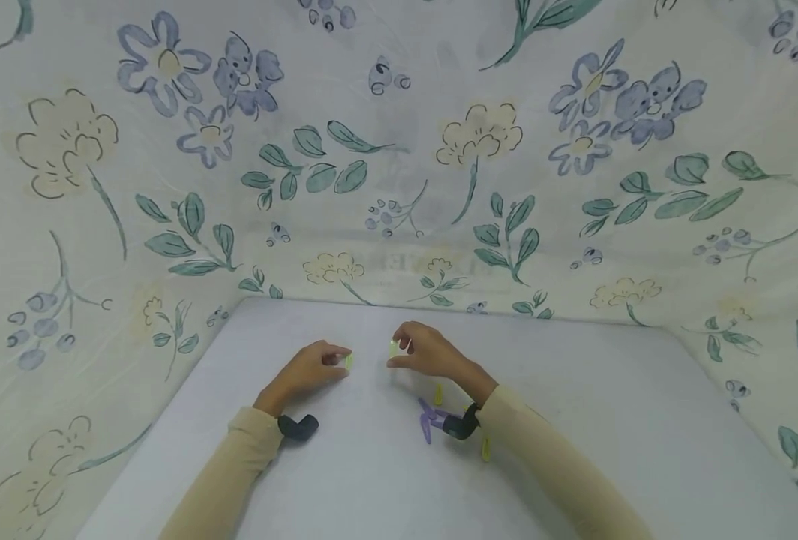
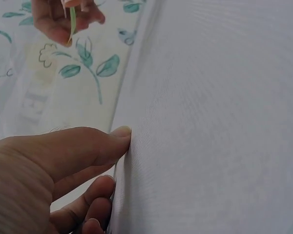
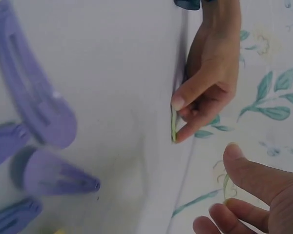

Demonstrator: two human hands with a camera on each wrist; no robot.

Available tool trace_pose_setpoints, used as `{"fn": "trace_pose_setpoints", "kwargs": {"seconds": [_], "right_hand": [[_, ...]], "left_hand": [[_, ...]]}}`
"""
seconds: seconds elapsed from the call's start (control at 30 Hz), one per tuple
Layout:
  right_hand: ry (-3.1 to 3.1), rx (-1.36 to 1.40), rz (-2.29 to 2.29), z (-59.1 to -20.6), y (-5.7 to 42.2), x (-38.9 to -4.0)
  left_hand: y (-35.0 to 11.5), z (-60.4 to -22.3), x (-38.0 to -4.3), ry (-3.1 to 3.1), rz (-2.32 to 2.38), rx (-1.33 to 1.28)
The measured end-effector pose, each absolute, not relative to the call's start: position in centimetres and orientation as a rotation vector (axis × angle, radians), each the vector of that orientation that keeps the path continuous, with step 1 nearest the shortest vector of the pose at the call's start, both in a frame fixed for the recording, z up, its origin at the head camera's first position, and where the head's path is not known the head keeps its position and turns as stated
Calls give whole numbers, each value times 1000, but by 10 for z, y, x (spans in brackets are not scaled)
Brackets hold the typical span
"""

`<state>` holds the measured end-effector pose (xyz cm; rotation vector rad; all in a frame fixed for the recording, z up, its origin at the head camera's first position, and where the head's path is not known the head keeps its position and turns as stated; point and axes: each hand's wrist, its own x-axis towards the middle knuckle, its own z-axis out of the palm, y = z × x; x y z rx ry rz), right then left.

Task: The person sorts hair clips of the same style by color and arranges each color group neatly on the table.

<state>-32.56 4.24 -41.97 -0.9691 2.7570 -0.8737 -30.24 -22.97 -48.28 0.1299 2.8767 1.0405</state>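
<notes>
My left hand (image 1: 313,373) pinches a yellow-green snap hair clip (image 1: 349,363) by its ends, between thumb and fingertips. Facing it across a small gap, my right hand (image 1: 434,352) holds a second yellow-green hair clip (image 1: 393,349) the same way. Both clips stand roughly upright, close over the white table. In the right wrist view, the left hand's clip (image 3: 174,125) appears as a thin strip near the table edge. The left wrist view shows my left thumb (image 2: 95,146) but hides its clip behind the fingers.
Several purple snap clips (image 3: 36,87) lie in a loose group on the white table (image 1: 345,480), below the right wrist. Yellow clips lie around them, one (image 1: 438,394) farther back and one (image 1: 485,448) near the right sleeve. Floral cloth (image 1: 399,187) rises behind the table.
</notes>
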Motion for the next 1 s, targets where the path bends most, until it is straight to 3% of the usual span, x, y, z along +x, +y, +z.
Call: {"fn": "trace_pose_setpoints", "kwargs": {"seconds": [0.67,1.0], "right_hand": [[2643,-986,-847,-435,-11,-338],[2654,-841,-807,-446,-28,-343]], "left_hand": [[-231,-479,-306,2874,1017,187],[-231,-477,-306,2865,1003,162]]}}
